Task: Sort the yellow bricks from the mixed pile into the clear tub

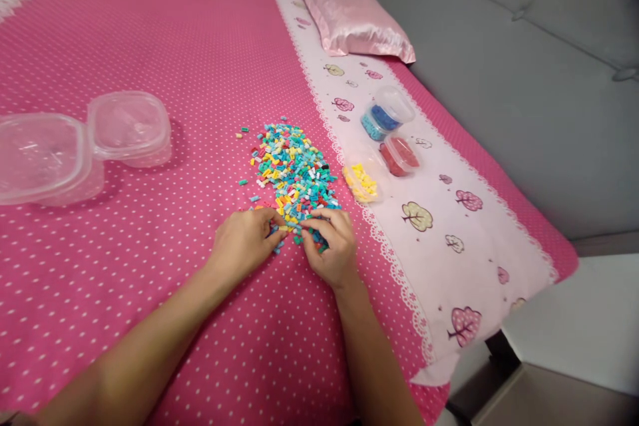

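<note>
Heaped loosely on the pink dotted bed point(249, 346): small plastic bricks point(299, 170), mostly turquoise, yellow, white and red, with a couple of strays at ten o'clock. At seven o'clock of the heap, the left hand point(244, 236), thumb and forefinger curled close together at the near edge; at five o'clock, the right hand point(333, 246), fingers bent in among the bricks. Cannot tell, for either, whether gripping a brick or only touching.

By the look of the bricks, likely very light, stiff and hard to break. Probably smooth enough to skid out of a careless squeeze, and quick to roll or tip on soft cloth. Best taken singly, between thumb tip and fingertip, across the two long sides, away from the corners. Press down gently: likely to sink into the bedding rather than meet a firm stop. Start from the loose edge, not the middle, to avoid a slide.

At three o'clock, just beside the heap, a clear tub with yellow bricks point(379, 188), and farther out a tub with red bricks point(414, 160); at two o'clock, a tub with dark blue bricks point(402, 102). Well apart at nine o'clock, two clear tubs point(128, 121), thin-walled and probably bendy; better held by the rim.
</note>
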Demonstrator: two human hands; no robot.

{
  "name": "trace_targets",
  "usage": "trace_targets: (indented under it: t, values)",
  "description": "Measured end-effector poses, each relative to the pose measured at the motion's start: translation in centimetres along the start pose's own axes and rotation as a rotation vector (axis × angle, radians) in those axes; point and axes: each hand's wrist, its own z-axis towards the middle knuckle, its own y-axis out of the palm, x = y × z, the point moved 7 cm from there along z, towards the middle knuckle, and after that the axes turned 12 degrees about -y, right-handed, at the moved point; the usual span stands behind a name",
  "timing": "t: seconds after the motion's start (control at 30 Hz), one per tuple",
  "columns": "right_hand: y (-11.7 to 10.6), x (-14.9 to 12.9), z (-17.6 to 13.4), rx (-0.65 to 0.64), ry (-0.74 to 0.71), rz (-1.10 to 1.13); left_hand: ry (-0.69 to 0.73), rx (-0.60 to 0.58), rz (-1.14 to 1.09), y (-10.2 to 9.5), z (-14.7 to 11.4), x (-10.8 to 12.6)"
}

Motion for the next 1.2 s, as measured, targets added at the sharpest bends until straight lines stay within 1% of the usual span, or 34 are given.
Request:
trace_targets:
  t: [0.1, 0.17, 0.2, 0.3, 0.4, 0.5, 0.57, 0.67, 0.77, 0.87, 1.2]
  values:
    - [0.3, 0.0, 0.0, -0.045, -0.008, 0.013, -0.025, -0.053, -0.084, 0.0, 0.2, -0.2]
    - [0.6, 0.0, -0.1, -0.083, -0.024, 0.014, -0.053, -0.113, -0.212, 0.1, 0.4, -0.4]
    - [0.8, -0.1, -0.1, -0.106, -0.031, 0.011, -0.075, -0.149, -0.314, 0.3, 0.5, -0.5]
    - [1.2, -0.2, -0.2, -0.172, -0.042, -0.014, -0.16, -0.257, -0.711, 0.6, 0.6, -0.5]
    - [1.6, -0.4, -0.1, -0.23, -0.05, -0.047, -0.283, -0.368, -1.002, 1.0, 0.5, -0.4]
    - [1.8, -0.6, -0.1, -0.265, -0.056, -0.067, -0.466, -0.485, -1.141, 1.6, 0.2, -0.7]
    - [1.8, -0.7, 0.0, -0.257, -0.061, -0.069, -0.538, -0.535, -1.2, 1.6, 0.1, -0.8]
    - [1.6, -0.6, 0.0, -0.211, -0.063, -0.064, -0.538, -0.563, -1.263, 1.5, 0.1, -0.6]
    - [1.4, -0.5, -0.1, -0.167, -0.06, -0.054, -0.513, -0.547, -1.293, 1.2, 0.2, -0.6]
    - [1.3, -0.3, -0.1, -0.151, -0.042, -0.042, -0.487, -0.517, -1.298, 1.0, 0.3, -0.5]
    - [1.4, -0.2, -0.2, -0.182, 0.006, -0.014, -0.467, -0.511, -1.263, 1.3, 0.4, -0.6]
